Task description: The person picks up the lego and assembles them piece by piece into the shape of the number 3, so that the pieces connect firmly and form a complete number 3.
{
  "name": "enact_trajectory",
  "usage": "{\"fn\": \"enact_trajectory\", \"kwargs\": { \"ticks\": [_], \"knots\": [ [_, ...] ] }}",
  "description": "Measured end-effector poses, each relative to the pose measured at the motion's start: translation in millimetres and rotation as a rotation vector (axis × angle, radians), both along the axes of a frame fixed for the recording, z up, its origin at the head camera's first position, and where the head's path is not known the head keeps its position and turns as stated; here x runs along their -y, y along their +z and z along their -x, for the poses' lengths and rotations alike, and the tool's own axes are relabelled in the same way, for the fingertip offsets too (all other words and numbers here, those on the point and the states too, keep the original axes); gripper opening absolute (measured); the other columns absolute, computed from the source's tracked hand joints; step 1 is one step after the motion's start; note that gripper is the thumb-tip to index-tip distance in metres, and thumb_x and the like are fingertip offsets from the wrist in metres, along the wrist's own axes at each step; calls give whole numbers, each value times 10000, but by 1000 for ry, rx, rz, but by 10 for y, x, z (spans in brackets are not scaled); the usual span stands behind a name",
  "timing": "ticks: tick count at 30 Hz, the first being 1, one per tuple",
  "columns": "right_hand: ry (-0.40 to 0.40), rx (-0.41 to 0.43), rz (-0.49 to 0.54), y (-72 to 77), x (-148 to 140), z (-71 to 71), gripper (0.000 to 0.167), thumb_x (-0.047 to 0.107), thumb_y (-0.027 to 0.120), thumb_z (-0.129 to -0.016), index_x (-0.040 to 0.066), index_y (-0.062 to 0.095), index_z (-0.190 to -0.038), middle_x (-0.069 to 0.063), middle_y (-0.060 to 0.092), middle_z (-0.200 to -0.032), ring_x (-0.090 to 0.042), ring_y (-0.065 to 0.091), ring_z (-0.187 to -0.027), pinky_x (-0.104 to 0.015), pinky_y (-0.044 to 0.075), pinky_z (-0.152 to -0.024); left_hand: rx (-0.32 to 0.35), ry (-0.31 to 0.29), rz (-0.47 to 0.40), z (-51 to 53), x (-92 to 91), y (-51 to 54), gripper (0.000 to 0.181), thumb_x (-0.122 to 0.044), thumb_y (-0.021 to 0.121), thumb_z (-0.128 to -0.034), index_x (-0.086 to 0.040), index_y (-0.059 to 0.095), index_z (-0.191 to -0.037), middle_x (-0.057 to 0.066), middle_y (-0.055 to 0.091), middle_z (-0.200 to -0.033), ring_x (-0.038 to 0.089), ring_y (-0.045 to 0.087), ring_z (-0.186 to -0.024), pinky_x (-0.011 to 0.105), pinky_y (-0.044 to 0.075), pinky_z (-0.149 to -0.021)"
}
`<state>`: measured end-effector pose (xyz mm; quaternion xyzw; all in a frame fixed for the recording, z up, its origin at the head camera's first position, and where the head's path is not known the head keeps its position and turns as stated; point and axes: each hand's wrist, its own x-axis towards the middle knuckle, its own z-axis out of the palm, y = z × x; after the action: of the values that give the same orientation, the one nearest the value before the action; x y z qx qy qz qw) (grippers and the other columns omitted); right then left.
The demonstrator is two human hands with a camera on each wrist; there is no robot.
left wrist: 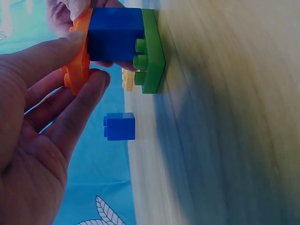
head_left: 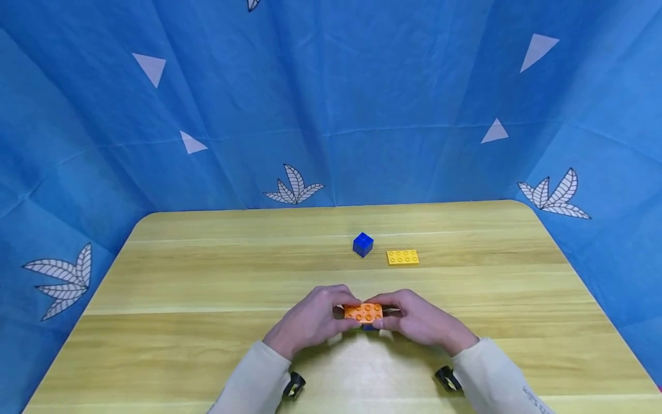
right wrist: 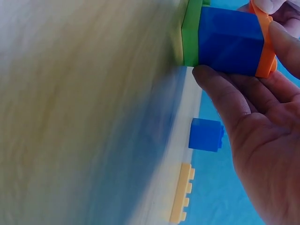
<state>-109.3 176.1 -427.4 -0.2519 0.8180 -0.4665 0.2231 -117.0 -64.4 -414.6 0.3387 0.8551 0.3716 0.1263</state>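
In the head view my left hand (head_left: 316, 317) and right hand (head_left: 414, 318) meet around a flat orange building brick (head_left: 364, 313) with studs on top. The left thumb and fingers pinch its overhanging left part. Under its right part sits a blue brick (left wrist: 116, 33), which rests on a flat green brick (left wrist: 152, 51). The green brick lies on the table with a few studs bare on its left. My right thumb presses the orange brick's near edge, while the right fingers lie along the far side of the blue brick.
Farther back on the wooden table (head_left: 207, 270) stand a small blue brick (head_left: 363, 245) and, right of it, a flat yellow brick (head_left: 403, 257). A blue patterned cloth (head_left: 383, 86) hangs behind the table and at both sides.
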Motion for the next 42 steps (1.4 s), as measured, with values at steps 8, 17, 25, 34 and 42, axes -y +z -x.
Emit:
{"fn": "enact_trajectory", "kwargs": {
  "ticks": [8, 17, 25, 34, 42],
  "knots": [
    [-15, 8, -8, -16, 2, -18, 283, 223, 637, -965, 130, 664, -1231, 100, 658, -1115, -138, 607, -1035, -385, 487, -930, 53, 5, -21, 13, 5, -29, 322, -174, 789, -849, -86, 703, -1147, -84, 651, -1008, 10, 620, -884, 160, 510, -779],
    [-28, 48, -16, 20, -4, -10, 298, 209, 640, -966, 109, 653, -1246, 62, 654, -1087, -148, 611, -975, -340, 493, -891, 173, 96, -83, 100, 71, -28, 369, -337, 712, -916, -78, 692, -1179, -23, 668, -1089, 64, 621, -988, 252, 508, -884],
    [-20, 27, -17, -11, -2, -18, 307, 226, 646, -961, 98, 658, -1239, 77, 662, -1105, -136, 612, -999, -359, 488, -917, 221, 177, -189, 184, 74, -41, 368, -222, 685, -946, -72, 631, -1277, 42, 645, -1184, 174, 616, -1075, 324, 490, -947],
    [-20, 29, -2, -7, -7, -9, 330, 219, 637, -967, 72, 643, -1262, 77, 660, -1108, -145, 612, -1011, -357, 483, -926, 116, 294, -226, 383, -6, -9, 377, -221, 675, -952, -131, 597, -1310, -5, 565, -1313, 275, 516, -1249, 373, 400, -1055],
    [-36, 44, -17, 9, 1, -15, 362, 239, 651, -957, 67, 640, -1276, 46, 661, -1140, -159, 605, -1033, -437, 461, -959, 82, 331, -209, 567, -72, -13, 522, -230, 708, -928, -110, 522, -1400, 35, 501, -1407, 327, 472, -1292, 386, 382, -1071]
  ]
}}
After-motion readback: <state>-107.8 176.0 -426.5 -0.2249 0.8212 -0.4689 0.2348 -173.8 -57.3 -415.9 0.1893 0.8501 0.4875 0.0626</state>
